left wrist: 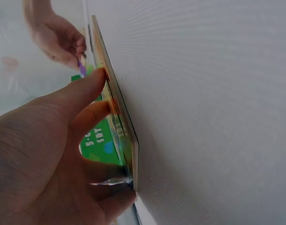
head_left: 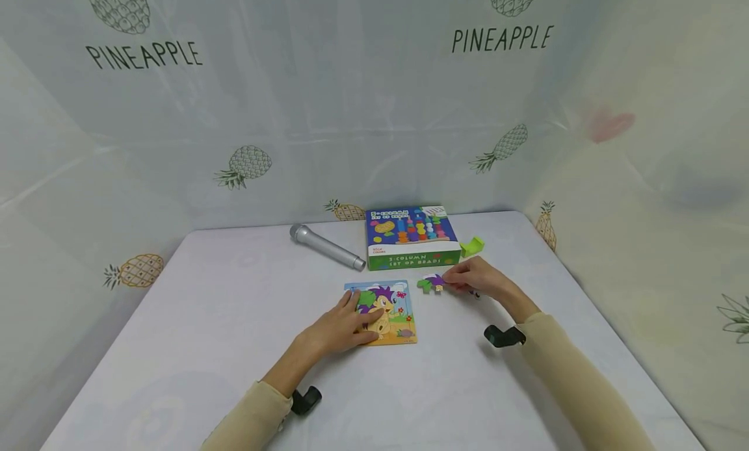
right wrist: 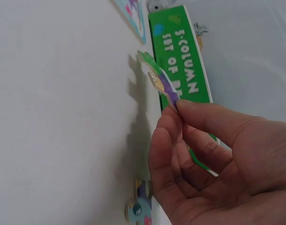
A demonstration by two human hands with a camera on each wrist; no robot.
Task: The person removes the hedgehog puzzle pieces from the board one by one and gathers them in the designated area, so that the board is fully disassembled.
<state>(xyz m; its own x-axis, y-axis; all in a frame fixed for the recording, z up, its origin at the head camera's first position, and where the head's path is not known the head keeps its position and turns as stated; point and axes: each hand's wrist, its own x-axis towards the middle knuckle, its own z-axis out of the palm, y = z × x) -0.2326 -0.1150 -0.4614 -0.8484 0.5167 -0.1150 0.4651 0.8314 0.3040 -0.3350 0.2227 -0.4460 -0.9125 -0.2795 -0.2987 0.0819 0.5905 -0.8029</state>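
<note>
A flat puzzle board [head_left: 404,311] with a cartoon hedgehog picture lies on the table. My left hand [head_left: 336,329] rests on its left part with fingers spread; in the left wrist view, the fingertips touch the top of the board [left wrist: 116,101]. To the right, my right hand [head_left: 481,277] pinches a green, purple and cream puzzle piece [head_left: 432,283] between thumb and fingers. In the right wrist view this puzzle piece [right wrist: 162,82] is tilted above the table, its shadow beside it. Another puzzle piece [right wrist: 139,210], light blue and purple, lies below that hand, partly hidden.
Behind the board stands a bead-set box [head_left: 412,236], blue on top with a green side. A grey microphone [head_left: 328,248] lies to its left. A bright green object [head_left: 472,245] sits at the box's right corner. Pineapple-print fabric hangs behind the table.
</note>
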